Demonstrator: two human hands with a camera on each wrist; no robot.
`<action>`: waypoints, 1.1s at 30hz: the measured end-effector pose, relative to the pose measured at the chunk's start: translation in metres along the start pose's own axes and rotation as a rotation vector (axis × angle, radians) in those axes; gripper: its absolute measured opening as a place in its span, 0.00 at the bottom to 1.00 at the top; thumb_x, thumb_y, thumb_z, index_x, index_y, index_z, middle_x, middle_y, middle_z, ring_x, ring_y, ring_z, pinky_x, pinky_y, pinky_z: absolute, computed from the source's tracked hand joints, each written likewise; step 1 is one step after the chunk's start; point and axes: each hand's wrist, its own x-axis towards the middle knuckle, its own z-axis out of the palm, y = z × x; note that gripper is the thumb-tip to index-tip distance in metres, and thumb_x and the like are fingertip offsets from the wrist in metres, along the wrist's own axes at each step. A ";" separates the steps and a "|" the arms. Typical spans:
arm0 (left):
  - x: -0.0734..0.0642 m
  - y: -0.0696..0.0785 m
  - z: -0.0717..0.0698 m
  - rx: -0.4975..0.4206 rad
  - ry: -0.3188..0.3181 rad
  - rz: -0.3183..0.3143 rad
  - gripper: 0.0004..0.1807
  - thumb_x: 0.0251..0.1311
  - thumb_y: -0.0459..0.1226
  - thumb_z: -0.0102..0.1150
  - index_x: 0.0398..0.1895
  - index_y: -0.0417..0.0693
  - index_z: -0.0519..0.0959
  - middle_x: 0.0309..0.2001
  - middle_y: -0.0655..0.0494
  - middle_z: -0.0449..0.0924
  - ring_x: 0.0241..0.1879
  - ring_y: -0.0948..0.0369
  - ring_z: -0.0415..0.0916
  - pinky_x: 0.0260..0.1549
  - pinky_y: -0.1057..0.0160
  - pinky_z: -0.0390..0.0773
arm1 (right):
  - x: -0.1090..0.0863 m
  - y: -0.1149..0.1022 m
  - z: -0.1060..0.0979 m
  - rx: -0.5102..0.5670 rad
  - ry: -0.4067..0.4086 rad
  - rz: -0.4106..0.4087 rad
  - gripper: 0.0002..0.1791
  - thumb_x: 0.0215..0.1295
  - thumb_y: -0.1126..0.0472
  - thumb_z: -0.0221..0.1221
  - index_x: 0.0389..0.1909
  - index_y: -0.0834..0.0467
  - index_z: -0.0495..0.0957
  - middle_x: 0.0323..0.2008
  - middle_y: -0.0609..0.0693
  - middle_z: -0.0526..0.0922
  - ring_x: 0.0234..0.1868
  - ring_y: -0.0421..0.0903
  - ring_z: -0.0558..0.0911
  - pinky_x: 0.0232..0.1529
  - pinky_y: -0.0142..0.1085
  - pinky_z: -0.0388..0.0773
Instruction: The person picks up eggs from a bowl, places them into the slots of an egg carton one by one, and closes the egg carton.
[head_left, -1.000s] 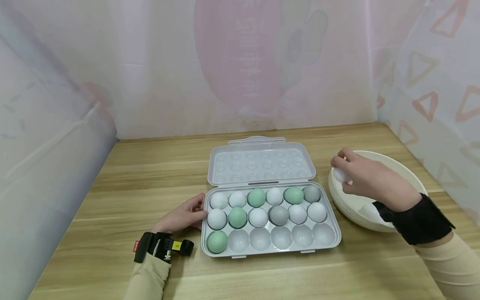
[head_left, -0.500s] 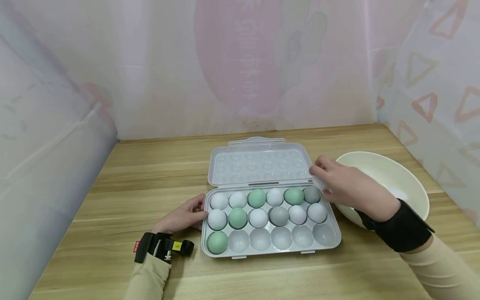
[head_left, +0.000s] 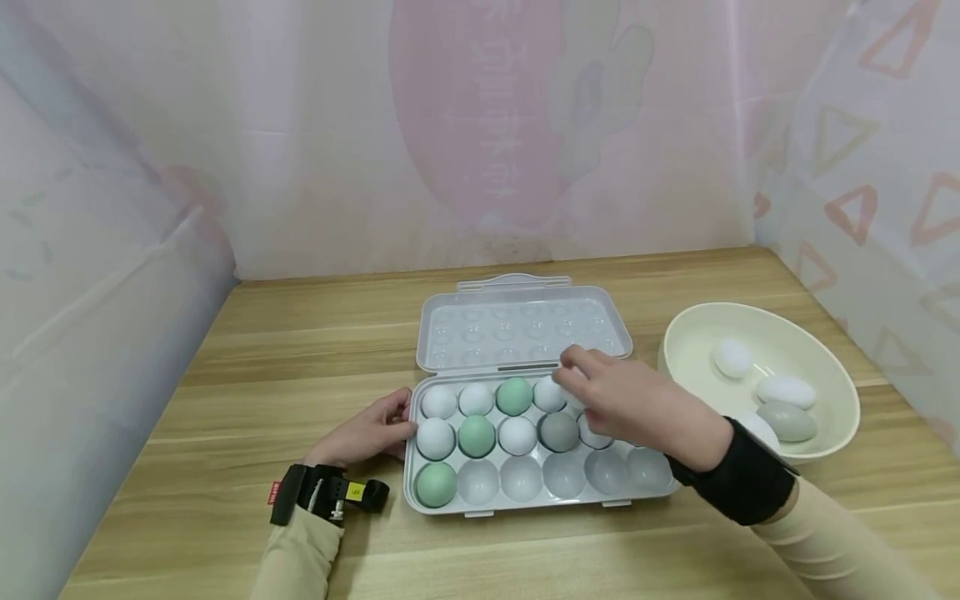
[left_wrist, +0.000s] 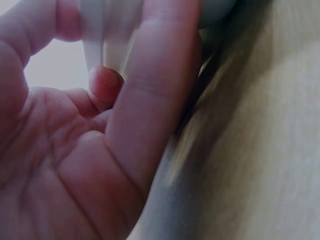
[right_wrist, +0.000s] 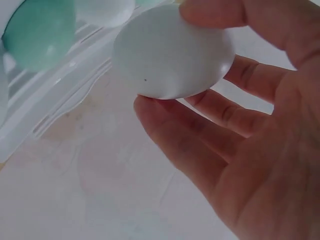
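A white egg [right_wrist: 172, 52] is pinched between the thumb and fingers of my right hand [head_left: 641, 408], above the right part of an open plastic egg box [head_left: 543, 497]. In the head view the hand covers most of that egg and some eggs in the box. White, green and grey eggs sit in the two back rows. One green egg [head_left: 436, 484] is at the left end of the front row, whose other cups hold nothing. My left hand [head_left: 367, 431] grips the box's left edge; its fingers [left_wrist: 160, 65] show close up in the left wrist view.
A cream bowl [head_left: 693, 321] with several white and grey eggs stands to the right of the box. The clear lid [head_left: 525, 329] lies folded back behind the tray. Printed cloth walls [head_left: 330, 167] border the wooden table [head_left: 247, 375].
My right hand has carried the white egg leftward from the bowl to above the box. More of the bowl's eggs now show. The left hand has stayed at the box's edge.
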 end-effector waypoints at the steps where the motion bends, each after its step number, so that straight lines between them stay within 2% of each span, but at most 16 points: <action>1: 0.000 0.000 0.000 -0.001 0.000 0.000 0.07 0.65 0.29 0.48 0.39 0.35 0.62 0.41 0.43 0.68 0.40 0.54 0.75 0.34 0.56 0.83 | 0.001 -0.002 0.002 0.000 0.007 -0.019 0.24 0.41 0.75 0.62 0.44 0.63 0.71 0.43 0.57 0.72 0.34 0.50 0.76 0.19 0.33 0.72; 8: 0.000 0.000 0.000 -0.017 -0.007 0.010 0.06 0.64 0.28 0.48 0.38 0.36 0.61 0.41 0.44 0.68 0.39 0.54 0.75 0.34 0.56 0.83 | 0.011 -0.021 0.013 -0.005 0.016 -0.118 0.23 0.44 0.74 0.62 0.45 0.62 0.71 0.44 0.54 0.72 0.35 0.46 0.75 0.20 0.29 0.72; 16: 0.001 -0.001 0.000 -0.007 -0.006 0.021 0.06 0.64 0.28 0.47 0.38 0.36 0.61 0.41 0.44 0.66 0.40 0.54 0.74 0.34 0.56 0.83 | 0.025 -0.041 0.017 -0.030 0.043 -0.208 0.21 0.44 0.71 0.64 0.43 0.60 0.74 0.43 0.52 0.73 0.36 0.45 0.76 0.23 0.28 0.73; 23: 0.001 -0.001 0.000 -0.007 -0.005 0.012 0.07 0.64 0.28 0.48 0.39 0.36 0.61 0.41 0.44 0.67 0.40 0.54 0.74 0.35 0.56 0.83 | 0.034 -0.059 0.017 -0.014 0.077 -0.304 0.18 0.49 0.70 0.64 0.42 0.58 0.76 0.42 0.48 0.75 0.42 0.42 0.76 0.34 0.26 0.76; 26: 0.001 -0.001 -0.001 -0.007 -0.004 0.013 0.06 0.64 0.28 0.48 0.39 0.36 0.61 0.41 0.44 0.67 0.40 0.55 0.74 0.34 0.56 0.83 | 0.037 -0.065 0.019 -0.013 0.098 -0.324 0.16 0.50 0.71 0.62 0.41 0.57 0.76 0.41 0.47 0.77 0.41 0.41 0.77 0.35 0.26 0.76; 33: 0.001 -0.001 0.000 -0.009 -0.007 0.005 0.07 0.64 0.28 0.47 0.40 0.35 0.61 0.41 0.44 0.67 0.39 0.55 0.74 0.34 0.57 0.83 | 0.042 -0.075 0.025 -0.062 0.039 -0.353 0.13 0.57 0.69 0.59 0.42 0.54 0.79 0.42 0.44 0.78 0.44 0.40 0.77 0.43 0.27 0.75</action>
